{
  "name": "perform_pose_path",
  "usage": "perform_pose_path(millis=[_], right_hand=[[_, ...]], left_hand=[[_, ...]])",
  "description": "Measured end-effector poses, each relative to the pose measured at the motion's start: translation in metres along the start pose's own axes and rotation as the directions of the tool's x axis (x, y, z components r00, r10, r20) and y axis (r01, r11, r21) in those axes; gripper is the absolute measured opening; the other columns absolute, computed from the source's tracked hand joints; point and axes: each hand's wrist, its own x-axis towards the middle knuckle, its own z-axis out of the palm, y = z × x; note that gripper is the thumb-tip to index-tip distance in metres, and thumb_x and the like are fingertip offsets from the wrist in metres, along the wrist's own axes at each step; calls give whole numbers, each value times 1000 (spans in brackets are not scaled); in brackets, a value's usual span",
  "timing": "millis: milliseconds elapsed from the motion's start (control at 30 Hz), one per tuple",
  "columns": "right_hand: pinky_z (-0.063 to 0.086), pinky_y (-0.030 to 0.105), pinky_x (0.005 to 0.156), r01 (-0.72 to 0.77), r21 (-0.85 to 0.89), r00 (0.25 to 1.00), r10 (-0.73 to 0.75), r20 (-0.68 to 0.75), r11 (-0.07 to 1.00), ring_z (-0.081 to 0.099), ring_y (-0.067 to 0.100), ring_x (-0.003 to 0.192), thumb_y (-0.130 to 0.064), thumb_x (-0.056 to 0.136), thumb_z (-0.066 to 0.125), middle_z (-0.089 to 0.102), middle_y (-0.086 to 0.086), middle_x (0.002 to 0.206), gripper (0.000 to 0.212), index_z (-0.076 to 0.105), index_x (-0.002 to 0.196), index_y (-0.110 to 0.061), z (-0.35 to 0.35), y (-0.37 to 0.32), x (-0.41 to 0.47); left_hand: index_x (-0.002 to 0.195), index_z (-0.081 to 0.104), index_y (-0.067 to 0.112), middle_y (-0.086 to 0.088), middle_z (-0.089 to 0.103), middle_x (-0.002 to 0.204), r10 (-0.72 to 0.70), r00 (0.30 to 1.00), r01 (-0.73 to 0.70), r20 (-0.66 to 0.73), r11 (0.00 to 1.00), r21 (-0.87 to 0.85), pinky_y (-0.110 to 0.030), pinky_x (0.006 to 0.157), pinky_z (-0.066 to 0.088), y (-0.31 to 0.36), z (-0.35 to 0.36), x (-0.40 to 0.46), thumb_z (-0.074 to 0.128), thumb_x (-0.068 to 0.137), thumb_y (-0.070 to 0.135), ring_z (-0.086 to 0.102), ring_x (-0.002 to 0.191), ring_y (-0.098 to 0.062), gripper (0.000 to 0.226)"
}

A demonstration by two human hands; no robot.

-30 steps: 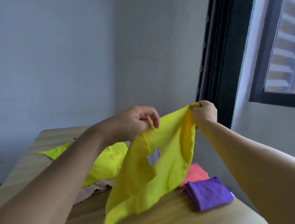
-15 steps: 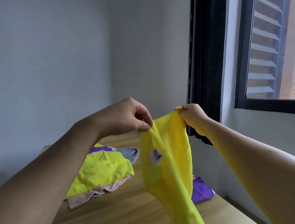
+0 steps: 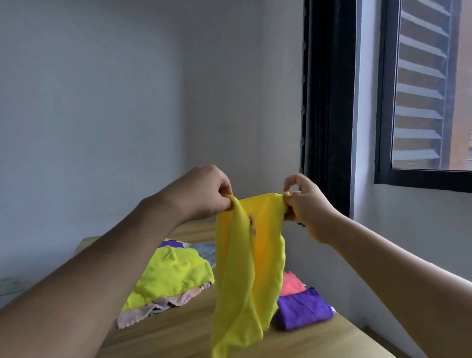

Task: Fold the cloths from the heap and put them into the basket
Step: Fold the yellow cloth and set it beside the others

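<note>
Hands: left hand point(image 3: 200, 193) and right hand point(image 3: 304, 205) pinch yellow cloth point(image 3: 245, 278) by its top corners.
Done: purple cloth point(image 3: 303, 308) folded, below right hand.
Left: heap point(image 3: 167, 278) below left hand; basket unseen.

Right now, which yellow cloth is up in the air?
The brighter yellow cloth, pinched by the left hand and right hand. The greenish-yellow cloth lies on the heap.
</note>
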Motion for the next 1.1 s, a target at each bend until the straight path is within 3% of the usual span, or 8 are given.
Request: perform_pose_path(millis=[133, 267, 433, 533, 700, 900, 967, 1100], right_hand=[[57, 46, 78, -40, -75, 998, 44, 52, 996, 53, 26, 69, 15, 80, 32, 54, 11, 76, 44, 65, 67, -10, -5, -10, -20], [57, 40, 84, -176, 73, 977, 165, 137, 982, 65, 33, 96, 4, 88, 50, 67, 17, 104, 24, 72, 93, -3, -12, -26, -41], [53, 43, 93, -319, 264, 919, 230, 320, 910, 64, 34, 108, -13, 89, 53, 64, 17, 119, 31, 65, 116, -3, -21, -32, -59], [49, 47, 98, -348, 344, 900, 207, 384, 872, 57, 38, 119, -19, 91, 49, 61, 17, 125, 35, 60, 119, -1, -25, -35, -67], [50, 45, 97, -261, 386, 908, 89, 410, 885, 60, 33, 114, -38, 81, 59, 63, 15, 123, 42, 63, 113, -12, -29, -41, -75], [52, 39, 94, -129, 347, 904, -34, 426, 929, 63, 26, 111, -66, 78, 49, 69, 8, 117, 63, 65, 112, -16, -31, -46, -80], [53, 37, 93, -90, 356, 905, -73, 420, 930, 66, 23, 107, -60, 80, 59, 70, 5, 114, 56, 66, 112, -15, -31, -45, -81], [56, 32, 88, 6, 330, 932, -125, 340, 944, 68, 19, 90, -19, 87, 68, 71, 6, 98, 21, 67, 103, -5, -32, -40, -81]], left_hand=[[69, 66, 13, -2, 62, 77, -68, 997, 61, -46, 989, -138, -28, 64, 41, -3, -7, -1, 63, 81, 24, 52, 78, -19, 16], [79, 64, 12, -3, 55, 76, -52, 998, 62, 34, 810, -583, -34, 74, 39, 6, -24, -10, 61, 82, 24, 48, 77, -16, 13], [96, 69, 19, -5, 67, 95, -34, 999, 46, 31, 691, -722, -37, 79, 47, 23, -40, -13, 51, 96, 12, 58, 87, -19, 19], [94, 70, 22, 0, 70, 93, 9, 997, 45, 72, 692, -721, -32, 74, 53, 33, -46, -13, 47, 98, 9, 61, 85, -18, 27], [96, 69, 22, 0, 68, 97, 71, 990, 6, 121, 841, -542, -29, 69, 53, 46, -51, -14, 43, 101, 14, 61, 88, -19, 27], [101, 65, 21, -4, 65, 99, 1, 1000, 4, 13, 919, -394, -27, 66, 49, 53, -49, -8, 48, 98, 18, 58, 86, -16, 17], [99, 65, 18, -7, 65, 97, -18, 999, 6, -30, 929, -371, -28, 67, 49, 55, -49, -5, 51, 95, 17, 57, 82, -16, 15], [96, 65, 10, -13, 64, 91, -58, 996, 33, -61, 938, -346, -32, 68, 48, 56, -49, -3, 52, 93, 18, 55, 78, -19, 16]])
